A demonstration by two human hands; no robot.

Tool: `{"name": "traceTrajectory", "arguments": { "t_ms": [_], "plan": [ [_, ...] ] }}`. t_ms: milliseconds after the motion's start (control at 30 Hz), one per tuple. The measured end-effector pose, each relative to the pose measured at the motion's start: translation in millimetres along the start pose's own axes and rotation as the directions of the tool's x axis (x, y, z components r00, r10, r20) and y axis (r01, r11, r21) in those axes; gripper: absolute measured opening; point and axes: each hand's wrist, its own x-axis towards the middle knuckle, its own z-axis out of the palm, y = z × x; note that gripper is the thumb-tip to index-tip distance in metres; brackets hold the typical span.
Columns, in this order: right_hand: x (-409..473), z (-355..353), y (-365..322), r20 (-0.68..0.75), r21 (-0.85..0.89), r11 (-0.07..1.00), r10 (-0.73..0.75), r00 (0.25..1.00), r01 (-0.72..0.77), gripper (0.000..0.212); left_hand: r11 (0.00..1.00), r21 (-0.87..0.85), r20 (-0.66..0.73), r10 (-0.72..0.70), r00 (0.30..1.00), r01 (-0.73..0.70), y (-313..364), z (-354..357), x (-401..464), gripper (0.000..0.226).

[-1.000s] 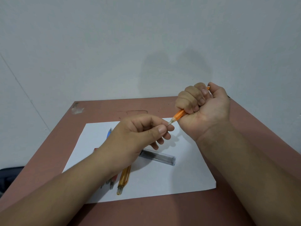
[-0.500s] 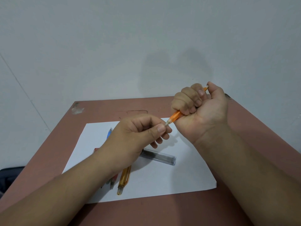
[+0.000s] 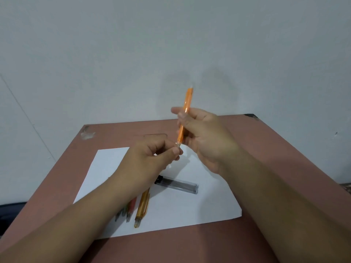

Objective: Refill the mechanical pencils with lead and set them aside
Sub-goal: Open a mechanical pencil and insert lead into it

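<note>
Reddish-brown tabletop (image 3: 266, 149) against a pale wall, white paper sheet (image 3: 190, 215) spread on it. Nearest, at 6 o'clock on the sheet: amber pencil (image 3: 142, 207) beside other pencils (image 3: 130, 207) partly hidden under the left forearm. Just beyond, toward 3 o'clock: clear lead case (image 3: 176, 185) lying flat. Higher up: left hand (image 3: 152, 158), grip pinched at the tip of the orange mechanical pencil (image 3: 185, 116). Farthest: right hand (image 3: 205, 137), grip pinching that barrel, nearly upright toward 12 o'clock.

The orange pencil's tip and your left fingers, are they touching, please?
Touching. The head view shows the tip of the orange pencil, held in the right hand, meeting the pinched fingertips of the left hand.
</note>
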Motion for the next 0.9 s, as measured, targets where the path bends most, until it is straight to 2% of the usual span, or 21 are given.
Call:
{"name": "traceTrajectory", "arguments": {
  "t_ms": [167,267,333,400,500,633,767,900],
  "plan": [
    [-9,-6,-15,0.003,-0.181,0.983,-0.024,1.0,0.025,0.023,0.969,0.208,0.03,0.128,0.991,-0.131,18,11,-1,0.013],
    [-19,-28,-32,-0.082,-0.344,0.938,-0.082,0.993,0.049,0.01,0.939,0.287,0.091,0.171,0.981,-0.191,25,19,0,0.011],
    [-29,-49,-39,-0.148,-0.445,0.896,-0.081,0.986,0.007,0.006,0.899,0.377,0.148,0.181,0.972,-0.224,26,24,2,0.014],
    [-38,-74,-41,-0.186,-0.601,0.795,-0.043,0.982,-0.079,0.008,0.841,0.492,0.229,0.125,0.965,-0.226,30,30,1,0.025],
    [-52,-109,-35,-0.256,-0.796,0.568,-0.004,0.967,-0.208,0.011,0.78,0.574,0.297,0.088,0.951,-0.251,36,42,-1,0.038],
    [-72,-131,-17,-0.353,-0.854,0.412,-0.008,0.936,-0.318,0.02,0.722,0.613,0.37,0.095,0.924,-0.32,35,65,5,0.052],
    [-80,-135,-2,-0.394,-0.849,0.396,-0.033,0.918,-0.35,0.02,0.669,0.665,0.393,0.063,0.917,-0.331,32,86,10,0.053],
    [-81,-132,7,-0.361,-0.878,0.361,-0.069,0.93,-0.314,0.02,0.616,0.709,0.392,0.063,0.918,-0.345,30,100,9,0.059]
  ]
}}
